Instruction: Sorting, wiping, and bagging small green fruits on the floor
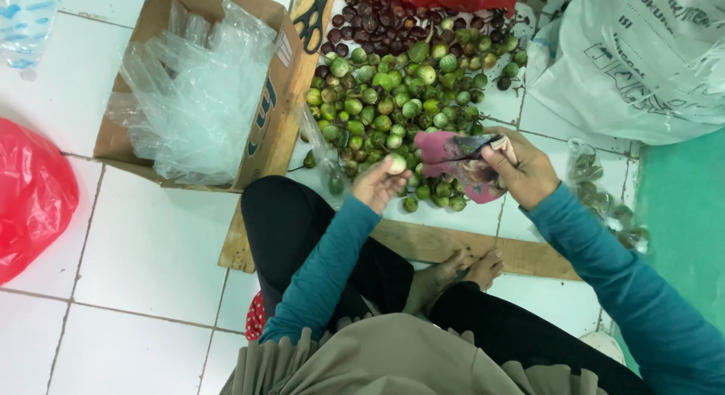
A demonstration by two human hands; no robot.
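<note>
Teal sleeves cover both arms of the person, who sits cross-legged on the white tiled floor (pixel 143 251) with bare feet (pixel 461 270) tucked in by a flat wooden board (pixel 445 244). The left hand (pixel 377 185) is curled, its fingers closed around a small round pale-green fruit (pixel 396 164) held at the fingertips just above the near edge of the heap. The right hand (pixel 525 168) is closed too, pinching a crumpled pink patterned cloth (pixel 457 162) between thumb and fingers; the cloth hangs between the two hands, just beside the held fruit, with a dark narrow piece along its top edge that is too blurred to identify.

Beyond the hands lies a heap of small round green fruits (pixel 408 93) spread on the tiles, and behind it a smaller cluster of dark purple-red round fruits (pixel 377 21). Left of the heap stands an open brown cardboard box (pixel 268 115) stuffed with clear plastic bags (pixel 192 100), and black-handled scissors (pixel 311 21) rest by its far corner. A red plastic bag (pixel 30 195) sits at the left edge, a large white printed sack (pixel 634 63) lies at the far right, and a clear bag of greenish fruits (pixel 604 199) rests near the right forearm.
</note>
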